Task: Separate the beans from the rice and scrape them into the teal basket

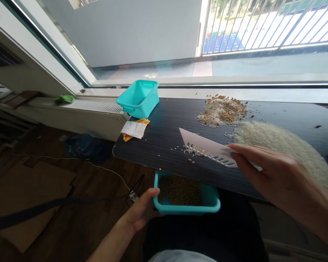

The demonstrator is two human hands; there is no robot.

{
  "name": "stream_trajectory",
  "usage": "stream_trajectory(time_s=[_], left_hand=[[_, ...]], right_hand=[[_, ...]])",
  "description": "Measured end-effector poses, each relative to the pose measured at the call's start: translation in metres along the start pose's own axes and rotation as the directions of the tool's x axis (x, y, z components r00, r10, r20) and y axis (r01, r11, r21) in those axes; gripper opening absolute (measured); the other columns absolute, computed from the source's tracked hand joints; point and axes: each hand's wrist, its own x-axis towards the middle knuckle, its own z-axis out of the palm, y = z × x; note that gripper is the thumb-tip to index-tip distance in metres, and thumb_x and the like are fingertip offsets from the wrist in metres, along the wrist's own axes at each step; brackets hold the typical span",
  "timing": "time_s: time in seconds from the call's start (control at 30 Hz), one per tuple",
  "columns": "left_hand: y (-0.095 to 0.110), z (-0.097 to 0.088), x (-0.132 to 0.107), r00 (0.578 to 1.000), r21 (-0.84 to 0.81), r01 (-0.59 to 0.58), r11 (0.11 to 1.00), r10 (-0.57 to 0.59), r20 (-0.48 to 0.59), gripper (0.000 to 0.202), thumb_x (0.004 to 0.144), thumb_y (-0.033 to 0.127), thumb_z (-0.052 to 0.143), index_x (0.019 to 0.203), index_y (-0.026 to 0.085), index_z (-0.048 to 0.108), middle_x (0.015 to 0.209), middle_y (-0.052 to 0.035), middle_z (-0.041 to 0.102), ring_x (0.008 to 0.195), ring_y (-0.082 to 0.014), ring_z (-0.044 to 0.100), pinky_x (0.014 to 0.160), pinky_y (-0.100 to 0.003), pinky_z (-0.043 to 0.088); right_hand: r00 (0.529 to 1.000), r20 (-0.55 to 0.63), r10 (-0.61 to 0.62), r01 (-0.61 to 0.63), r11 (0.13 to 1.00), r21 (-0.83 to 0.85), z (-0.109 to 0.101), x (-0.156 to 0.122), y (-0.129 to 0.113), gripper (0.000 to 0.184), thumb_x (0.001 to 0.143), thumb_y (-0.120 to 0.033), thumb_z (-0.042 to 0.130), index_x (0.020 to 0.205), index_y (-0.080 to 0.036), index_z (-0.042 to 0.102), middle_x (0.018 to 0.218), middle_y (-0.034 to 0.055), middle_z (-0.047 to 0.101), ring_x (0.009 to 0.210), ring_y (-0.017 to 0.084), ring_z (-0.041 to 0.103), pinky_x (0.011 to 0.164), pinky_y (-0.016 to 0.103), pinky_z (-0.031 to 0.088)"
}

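Observation:
My right hand (273, 174) grips a white slotted scraper (207, 148), its blade lying flat on the black table (158, 134) with a few beans beside it. My left hand (140, 213) holds the left rim of a teal tub (213, 205) filled with greenish-brown beans, kept just below the table's front edge. A big heap of white rice (281, 145) lies right of the scraper. Behind it sits a smaller mixed pile of rice and beans (222, 110). Loose beans dot the table near the edge.
An empty teal tub (139, 97) stands at the table's back left corner, with a folded white paper on an orange cloth (135, 130) beside it. A radiator (93, 109) runs under the window. Cardboard and a cable lie on the wooden floor at left.

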Motion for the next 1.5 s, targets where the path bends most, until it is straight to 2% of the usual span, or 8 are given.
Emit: stream_trajectory(time_s=[0.23, 0.47, 0.6, 0.73, 0.93, 1.07, 1.23, 1.5], left_hand=[[0.009, -0.028, -0.011, 0.994, -0.001, -0.058, 0.998, 0.057, -0.091, 0.052, 0.075, 0.046, 0.066, 0.120, 0.019, 0.060, 0.116, -0.0112, 0.069, 0.100, -0.0262, 0.064, 0.079, -0.036, 0.049], [0.008, -0.011, -0.006, 1.000, -0.024, -0.001, 1.000, 0.002, 0.030, 0.058, 0.073, 0.050, 0.066, 0.119, 0.016, 0.061, 0.113, -0.0125, 0.070, 0.109, -0.0308, 0.061, 0.086, -0.041, 0.049], [0.011, -0.009, -0.006, 1.000, -0.001, 0.000, 1.000, 0.000, 0.006, 0.059, 0.074, 0.051, 0.063, 0.121, 0.016, 0.060, 0.112, -0.0124, 0.070, 0.104, -0.0305, 0.063, 0.082, -0.040, 0.049], [0.018, -0.026, -0.013, 0.999, 0.001, -0.041, 0.999, 0.041, -0.005, 0.062, 0.074, 0.053, 0.063, 0.123, 0.015, 0.058, 0.108, -0.0134, 0.070, 0.094, -0.0288, 0.066, 0.078, -0.040, 0.050], [0.030, -0.059, -0.025, 0.983, -0.039, -0.135, 0.990, 0.129, -0.129, 0.053, 0.076, 0.044, 0.065, 0.120, 0.016, 0.059, 0.100, -0.0111, 0.072, 0.088, -0.0251, 0.067, 0.074, -0.036, 0.052], [0.035, -0.073, -0.035, 0.967, -0.037, -0.173, 0.984, 0.163, -0.197, 0.049, 0.077, 0.041, 0.066, 0.118, 0.015, 0.061, 0.101, -0.0110, 0.072, 0.086, -0.0234, 0.067, 0.073, -0.034, 0.052], [0.024, -0.070, -0.044, 0.967, -0.001, -0.227, 0.974, 0.226, -0.121, 0.055, 0.079, 0.039, 0.065, 0.129, 0.019, 0.055, 0.120, -0.0098, 0.067, 0.103, -0.0259, 0.064, 0.084, -0.036, 0.050], [-0.006, -0.020, -0.013, 0.999, -0.048, -0.045, 0.998, 0.047, 0.024, 0.056, 0.075, 0.040, 0.067, 0.125, 0.018, 0.056, 0.117, -0.0120, 0.067, 0.110, -0.0305, 0.061, 0.091, -0.043, 0.047]], right_hand=[[0.999, -0.010, -0.035, 0.035, 0.999, -0.033, 0.004, 0.001, -0.008, 0.024, 0.093, -0.025, 0.046, 0.100, -0.020, 0.069, 0.086, 0.0035, 0.077, 0.068, 0.017, 0.072, 0.057, 0.027, 0.054], [0.999, -0.022, -0.032, 0.030, 0.998, -0.051, -0.003, -0.027, -0.017, 0.021, 0.094, -0.030, 0.045, 0.103, -0.024, 0.063, 0.089, 0.0039, 0.076, 0.070, 0.018, 0.072, 0.062, 0.027, 0.057], [0.995, 0.077, -0.061, 0.049, 0.988, 0.149, -0.003, -0.033, -0.039, 0.019, 0.092, -0.024, 0.048, 0.106, -0.025, 0.062, 0.090, 0.0008, 0.075, 0.072, 0.014, 0.071, 0.062, 0.021, 0.056], [0.981, 0.135, -0.141, 0.094, 0.948, 0.303, 0.016, -0.006, -0.065, 0.022, 0.093, -0.018, 0.046, 0.104, -0.023, 0.063, 0.089, 0.0023, 0.075, 0.075, 0.013, 0.070, 0.065, 0.022, 0.055], [0.944, 0.260, -0.205, 0.156, 0.968, 0.199, 0.069, 0.066, -0.103, 0.026, 0.092, -0.015, 0.042, 0.098, -0.019, 0.067, 0.085, 0.0067, 0.075, 0.076, 0.018, 0.068, 0.064, 0.027, 0.048], [0.898, 0.301, -0.320, 0.257, 0.938, 0.231, 0.068, 0.068, -0.119, 0.024, 0.091, -0.014, 0.043, 0.093, -0.019, 0.067, 0.078, 0.0050, 0.073, 0.070, 0.017, 0.065, 0.059, 0.025, 0.046], [0.943, 0.148, -0.299, 0.249, 0.926, 0.282, 0.033, 0.024, -0.086, 0.026, 0.093, -0.016, 0.043, 0.109, -0.024, 0.062, 0.095, 0.0022, 0.075, 0.080, 0.016, 0.070, 0.067, 0.025, 0.054], [1.000, 0.020, 0.024, -0.021, 0.985, -0.169, -0.002, -0.006, -0.008, 0.023, 0.093, -0.030, 0.047, 0.107, -0.028, 0.065, 0.095, 0.0046, 0.076, 0.076, 0.022, 0.073, 0.059, 0.031, 0.054]])
